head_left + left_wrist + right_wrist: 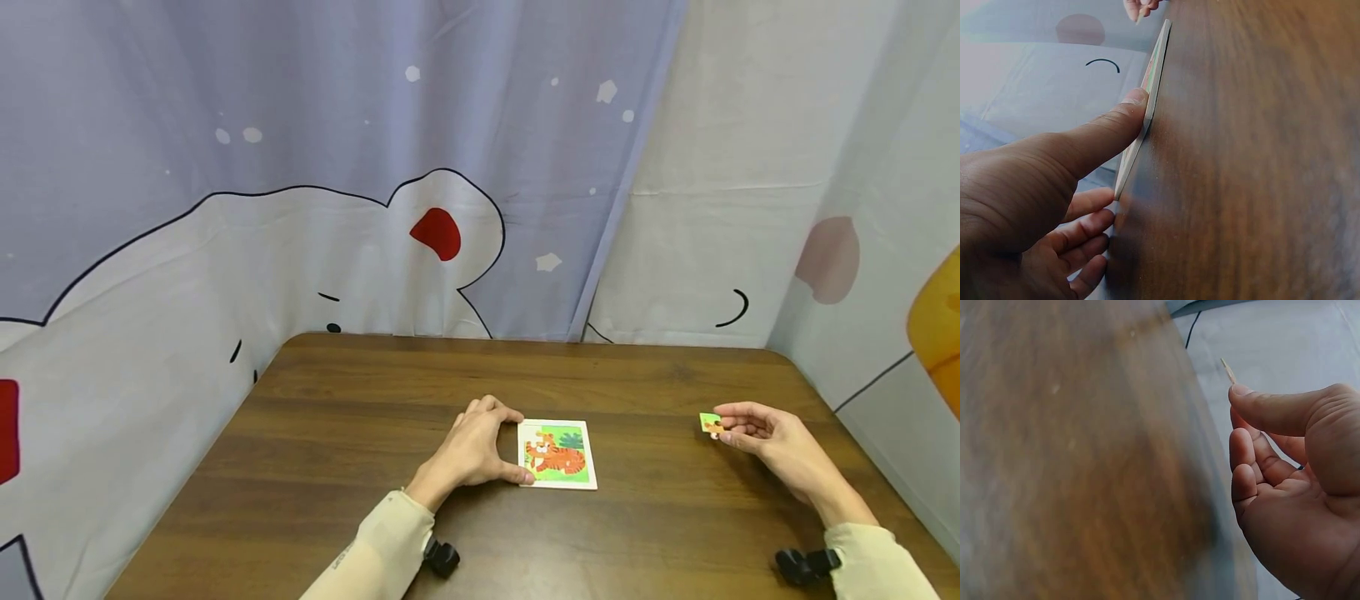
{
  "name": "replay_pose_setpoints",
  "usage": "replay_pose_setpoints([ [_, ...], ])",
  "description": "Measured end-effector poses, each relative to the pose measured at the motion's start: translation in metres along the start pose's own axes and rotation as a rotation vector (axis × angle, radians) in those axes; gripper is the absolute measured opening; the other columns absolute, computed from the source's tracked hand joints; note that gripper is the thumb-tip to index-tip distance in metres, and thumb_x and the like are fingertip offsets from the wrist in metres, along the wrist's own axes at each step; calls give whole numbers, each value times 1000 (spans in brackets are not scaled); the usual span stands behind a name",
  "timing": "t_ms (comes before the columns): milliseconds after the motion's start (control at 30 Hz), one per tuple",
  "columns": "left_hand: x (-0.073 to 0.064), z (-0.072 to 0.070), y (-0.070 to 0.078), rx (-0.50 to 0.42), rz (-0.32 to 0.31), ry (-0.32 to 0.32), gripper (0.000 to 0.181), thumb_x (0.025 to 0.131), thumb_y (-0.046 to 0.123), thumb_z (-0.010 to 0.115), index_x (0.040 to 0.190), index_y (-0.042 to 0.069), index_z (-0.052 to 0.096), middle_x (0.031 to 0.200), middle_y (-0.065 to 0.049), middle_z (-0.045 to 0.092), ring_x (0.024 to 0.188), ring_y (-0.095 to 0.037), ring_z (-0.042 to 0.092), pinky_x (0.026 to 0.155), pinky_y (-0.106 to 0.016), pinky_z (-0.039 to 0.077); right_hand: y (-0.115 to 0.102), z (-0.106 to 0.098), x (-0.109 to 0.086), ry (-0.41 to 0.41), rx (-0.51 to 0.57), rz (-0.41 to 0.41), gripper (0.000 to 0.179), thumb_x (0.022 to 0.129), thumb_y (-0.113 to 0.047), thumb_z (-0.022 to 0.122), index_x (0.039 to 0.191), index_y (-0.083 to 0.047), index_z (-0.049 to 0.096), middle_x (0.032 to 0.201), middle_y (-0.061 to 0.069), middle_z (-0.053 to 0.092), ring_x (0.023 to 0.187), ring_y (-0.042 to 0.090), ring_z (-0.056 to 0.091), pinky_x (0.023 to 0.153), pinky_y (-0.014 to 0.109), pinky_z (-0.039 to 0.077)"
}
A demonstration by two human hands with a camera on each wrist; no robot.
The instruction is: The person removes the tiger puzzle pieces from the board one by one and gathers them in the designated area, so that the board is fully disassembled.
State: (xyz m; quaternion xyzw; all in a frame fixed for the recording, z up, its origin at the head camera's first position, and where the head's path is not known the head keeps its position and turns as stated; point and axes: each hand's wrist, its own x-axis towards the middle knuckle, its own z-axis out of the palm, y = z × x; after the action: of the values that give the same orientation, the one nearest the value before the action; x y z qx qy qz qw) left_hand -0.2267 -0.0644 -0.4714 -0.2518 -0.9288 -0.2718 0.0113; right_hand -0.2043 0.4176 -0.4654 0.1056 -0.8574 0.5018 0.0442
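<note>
A square, white-framed tiger jigsaw puzzle (558, 460) lies flat on the table. Its picture shows an orange tiger on green, with a bare pale patch at the upper left. My left hand (472, 446) holds its left side, index finger at the far corner and thumb on the near one. Seen edge-on in the left wrist view, the puzzle (1155, 81) is thin, with the thumb (1116, 122) over its edge. Off to the right, my right hand (776, 442) pinches a small green and orange puzzle piece (711, 424) above the table. Only that piece's thin edge (1227, 370) shows in the right wrist view.
The brown wooden table (360, 392) reaches back to a printed curtain (480, 125) along its far edge. More curtain (885, 250) hangs close on the right. Dark wrist straps (442, 557) sit at both sleeves.
</note>
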Motion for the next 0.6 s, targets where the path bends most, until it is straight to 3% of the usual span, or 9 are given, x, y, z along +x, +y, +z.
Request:
replay_pose_setpoints([
  [600,0,1,0,9,-1,1,93,67,54,107,144,12,73,132,-3,64,125,-24,56,104,-42,48,16,8,-1,21,-70,-40,35,97,6,81,129,15,69,100,0,76,84,7,66,69,21,53],
])
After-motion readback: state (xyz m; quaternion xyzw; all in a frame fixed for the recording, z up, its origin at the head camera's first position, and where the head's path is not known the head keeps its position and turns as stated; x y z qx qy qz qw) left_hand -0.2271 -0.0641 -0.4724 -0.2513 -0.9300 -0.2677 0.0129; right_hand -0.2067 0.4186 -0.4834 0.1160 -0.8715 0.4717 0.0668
